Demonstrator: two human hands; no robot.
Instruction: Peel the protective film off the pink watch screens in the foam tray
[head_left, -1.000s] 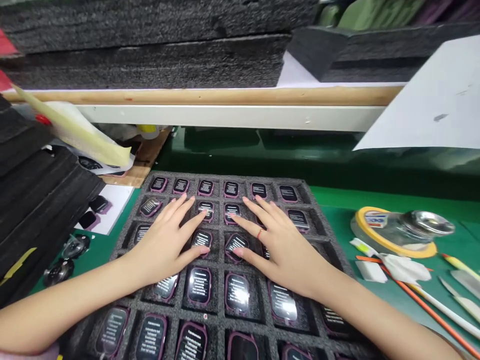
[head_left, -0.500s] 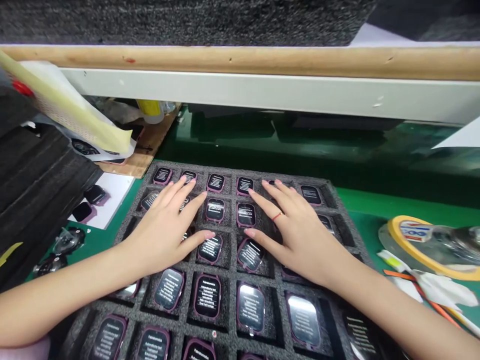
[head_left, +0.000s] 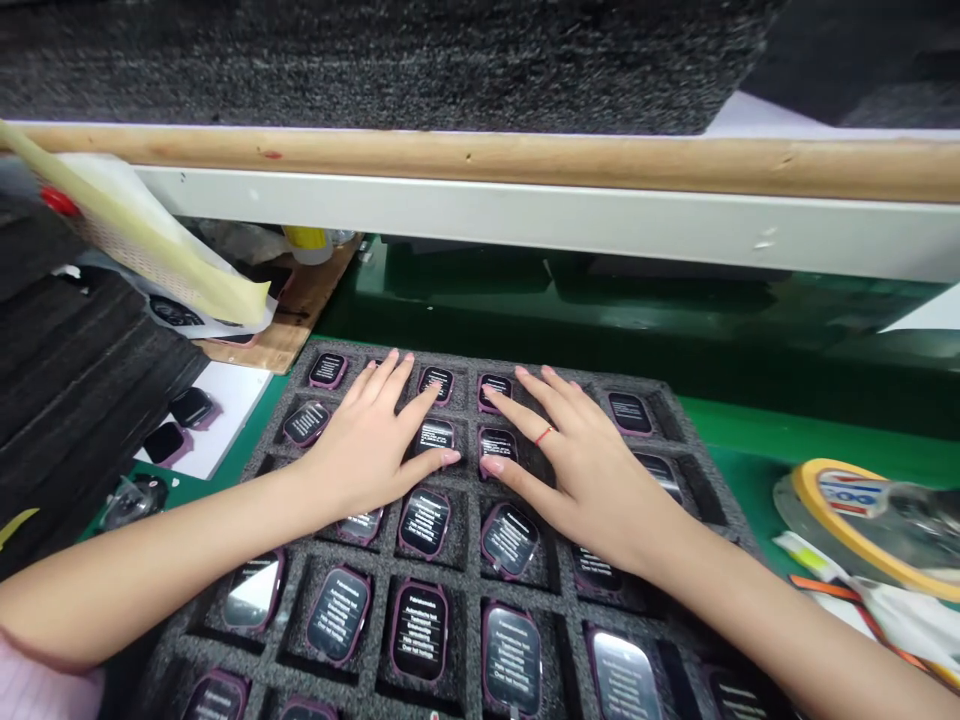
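A dark grey foam tray (head_left: 463,560) with square pockets lies before me, holding several smartwatch bodies with purple cases and lit screens showing lines of text. My left hand (head_left: 375,435) is spread palm down over the back left pockets, its index finger at the screen of a smartwatch (head_left: 436,385). To the right, my right hand (head_left: 585,450) is spread the same way, its index fingertip at another smartwatch (head_left: 495,392) and its thumb at the smartwatch (head_left: 497,450) in front of that one. Both hands hide some pockets. A red band circles a right-hand finger.
Stacked black foam (head_left: 67,370) stands at the left, by two smartwatches on white paper (head_left: 232,400). A white beam with a wooden edge (head_left: 465,160) crosses above the tray. At the right lie a yellow-rimmed tape roll (head_left: 817,500) and orange strips.
Both hands have shifted toward the back of the tray, the left also rightward, with thumbs moving from the third row to the second. The view has tilted slightly upward.
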